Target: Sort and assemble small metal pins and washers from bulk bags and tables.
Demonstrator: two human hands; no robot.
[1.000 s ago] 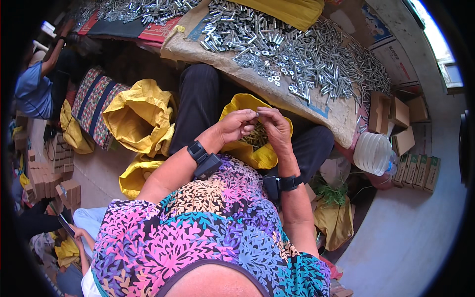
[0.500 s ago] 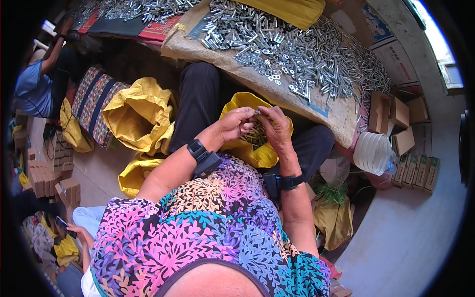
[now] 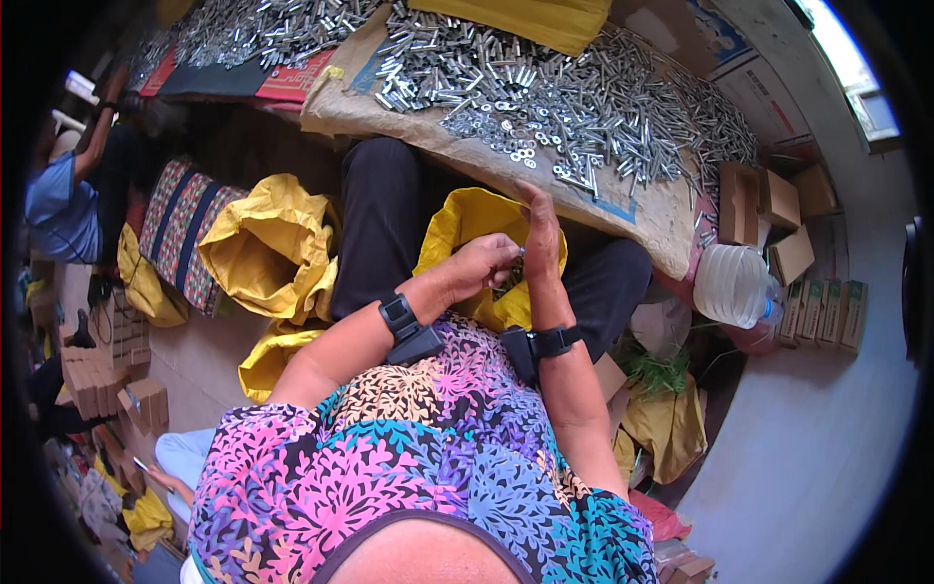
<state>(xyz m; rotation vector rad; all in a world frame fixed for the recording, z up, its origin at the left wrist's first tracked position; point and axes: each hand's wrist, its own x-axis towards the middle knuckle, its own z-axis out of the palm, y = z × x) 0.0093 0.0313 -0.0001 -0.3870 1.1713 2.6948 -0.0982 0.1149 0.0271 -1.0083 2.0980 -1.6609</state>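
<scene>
My left hand (image 3: 479,267) is closed in a pinch, with a small silvery metal piece (image 3: 521,253) at its fingertips; fingers hide most of it, so its exact kind is unclear. My right hand (image 3: 543,234) is stretched out flat, fingers pointing away from me, its palm edge-on beside the piece. Whether the palm touches the piece I cannot tell. Both hands are over an open yellow sack (image 3: 449,222) between my knees, with small metal parts partly visible inside. Beyond, many silvery bolt-like sleeves (image 3: 623,127) and washers (image 3: 525,153) lie on the cardboard-covered table (image 3: 428,133).
Another open yellow sack (image 3: 263,255) and a checkered bag (image 3: 175,219) stand at left. A clear plastic jug (image 3: 732,285), open cardboard boxes (image 3: 739,202) and a row of small boxes (image 3: 822,313) are at right. Another person (image 3: 68,200) sits at far left.
My right hand has gone from pinching at the piece to lying flat with fingers extended. My left hand has moved slightly nearer me, still pinching. The whole view has shifted a little.
</scene>
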